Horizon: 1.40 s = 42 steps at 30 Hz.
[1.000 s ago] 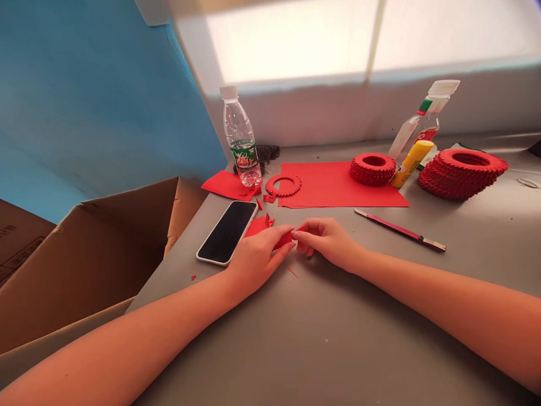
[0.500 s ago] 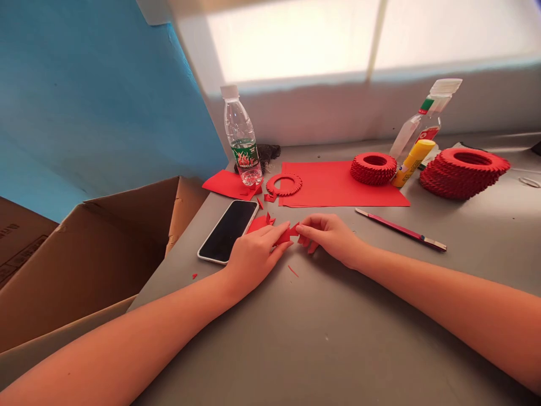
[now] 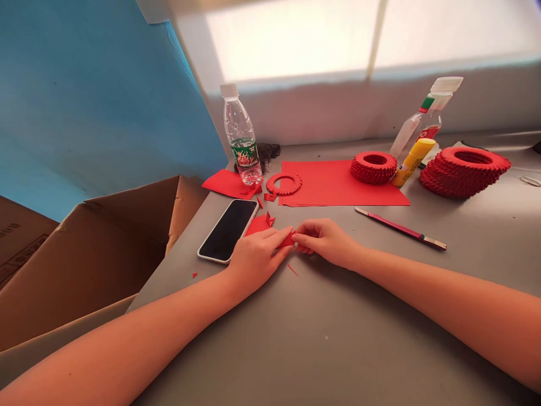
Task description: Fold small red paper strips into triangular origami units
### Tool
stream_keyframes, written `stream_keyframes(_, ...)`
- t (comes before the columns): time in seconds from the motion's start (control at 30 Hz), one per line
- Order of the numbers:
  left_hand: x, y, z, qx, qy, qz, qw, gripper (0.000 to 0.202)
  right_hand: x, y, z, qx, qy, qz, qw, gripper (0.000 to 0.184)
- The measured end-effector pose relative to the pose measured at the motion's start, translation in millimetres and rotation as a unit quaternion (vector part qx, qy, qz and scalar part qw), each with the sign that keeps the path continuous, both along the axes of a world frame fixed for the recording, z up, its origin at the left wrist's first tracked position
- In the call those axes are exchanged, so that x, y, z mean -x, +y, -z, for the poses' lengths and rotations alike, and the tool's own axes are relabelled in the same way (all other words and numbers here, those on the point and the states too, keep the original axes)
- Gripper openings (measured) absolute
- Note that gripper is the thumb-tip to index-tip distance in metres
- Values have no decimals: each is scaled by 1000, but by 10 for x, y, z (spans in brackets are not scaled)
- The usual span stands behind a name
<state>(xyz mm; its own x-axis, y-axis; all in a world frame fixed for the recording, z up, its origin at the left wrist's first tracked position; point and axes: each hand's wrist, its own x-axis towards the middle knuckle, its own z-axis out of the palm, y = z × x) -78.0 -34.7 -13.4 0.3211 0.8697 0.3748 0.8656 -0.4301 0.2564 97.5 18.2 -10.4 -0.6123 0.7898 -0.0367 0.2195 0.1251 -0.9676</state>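
Note:
Both hands meet over the grey table (image 3: 321, 338) on a small red folded paper piece (image 3: 288, 241). My left hand (image 3: 256, 256) pinches its left side with thumb and forefinger. My right hand (image 3: 327, 241) pinches its right side, fingers curled. More red paper scraps (image 3: 258, 224) lie just behind the left hand, beside a black phone (image 3: 228, 230) lying face up.
Farther back lie a red paper sheet (image 3: 338, 186), a thin red paper ring (image 3: 284, 184), two thick red paper rings (image 3: 373, 167) (image 3: 464, 171), a water bottle (image 3: 240, 138), a yellow glue stick (image 3: 412, 162), a clear glue bottle (image 3: 426, 115) and a red craft knife (image 3: 399, 228). An open cardboard box (image 3: 97, 254) stands left.
The hands lifted the red piece slightly and turned it, then pressed it back down toward the table; the fingertips are now closer together on it.

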Motion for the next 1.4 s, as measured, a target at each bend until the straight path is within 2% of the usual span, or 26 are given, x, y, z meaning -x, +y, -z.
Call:
stream_keyframes(0.23,6,2,-7,19,-14,-1,1000,33,9,-9,-12,9,4,-3,1000,21)
stream_keyframes(0.37,-3,-4,-44,21,-17,25,999,30,-47,152,-54,29,-7,-34,999,28)
stream_keyframes(0.4,-7,-10,-50,19,-12,42,999,29,-53,212,-67,23,-3,-22,999,32)
stream_keyframes(0.5,-13,-36,-46,3,3,103,995,31,12,371,-86,-41,1,30,999,32)
stream_keyframes(0.67,-15,-69,-25,-32,-5,134,990,34,388,452,-23,-160,-136,44,977,40)
stream_keyframes(0.73,-14,-72,-32,-42,-16,141,989,35,534,466,2,-190,-153,32,969,32)
stream_keyframes(0.8,-11,-72,-46,-43,-38,137,989,35,621,491,17,-195,-146,-1,970,18)
stream_keyframes(0.87,-5,-70,-67,-38,-67,120,990,37,633,515,23,-188,-132,-22,973,11)
stream_keyframes(1.0,16,-63,-116,-32,-110,114,987,41,448,485,-13,-158,-106,-24,981,18)
stream_keyframes(1.1,27,-56,-133,-27,-130,108,985,36,191,368,-104,-113,-89,-35,989,18)
stream_keyframes(1.13,28,-54,-132,-23,-133,98,986,36,99,319,-141,-78,-71,-38,994,18)
stream_keyframes(1.23,28,-44,-114,-10,-131,78,988,37,-141,170,-233,-41,-13,30,999,18)
stream_keyframes(1.3,25,-37,-100,-5,-133,78,988,37,-237,74,-270,-23,15,71,997,25)
stream_keyframes(1.4,23,-31,-87,4,-144,75,987,35,-268,-59,-301,-13,44,79,996,24)
